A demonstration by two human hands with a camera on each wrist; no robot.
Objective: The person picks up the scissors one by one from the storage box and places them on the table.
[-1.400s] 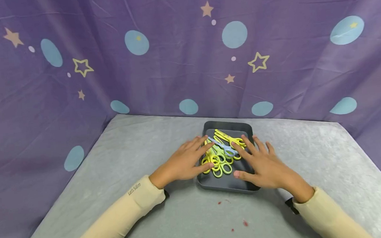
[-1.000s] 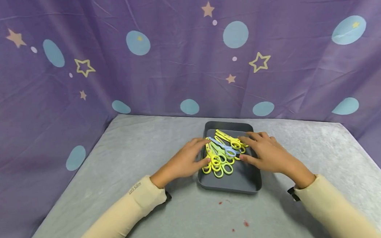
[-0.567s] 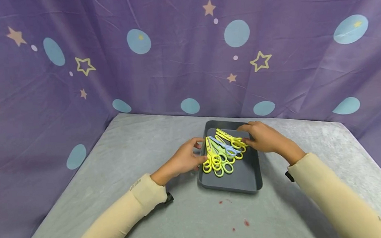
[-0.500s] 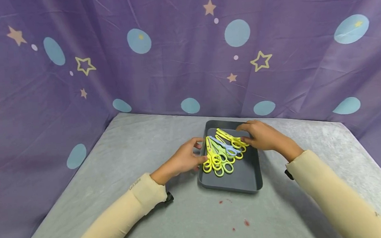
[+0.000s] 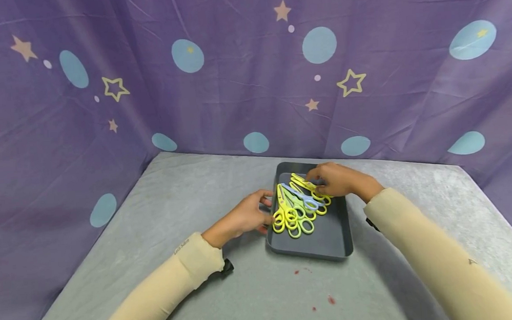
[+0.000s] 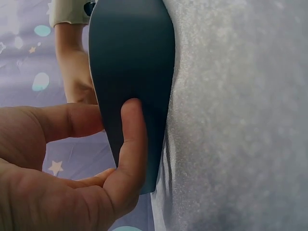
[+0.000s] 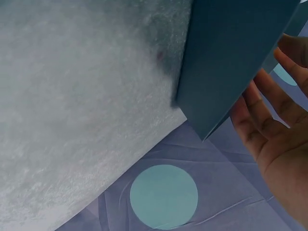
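Curtain (image 5: 217,103): purple cloth with blue spots and stars, hung behind the work and along the left, probably to screen it off.
Tabletop (image 5: 204,182): pale grey, with a few red marks (image 5: 331,300) on the near side of the tray.
Tray (image 5: 306,255): dark grey and shallow, right of the middle, within reach of both hands; its raised walls likely serve to keep loose things together.
Scissors (image 5: 301,195): yellow, green and blue, overlapping in the far and left parts of the tray, handles mostly toward the person or the right wall; they look loosely heaped, and the overlap hides the exact count.
Left hand (image 5: 246,214): fingers clamped on the tray's left wall, one pressed flat to its outer face in the left wrist view, presumably to steady it.
Right hand (image 5: 338,178): bent over the right wall, seemingly to come at the contents from above; thumb and forefinger are at the farthest yellow scissors (image 5: 298,178), but whether they pinch them I cannot tell, as the wall hides the tips in the right wrist view.
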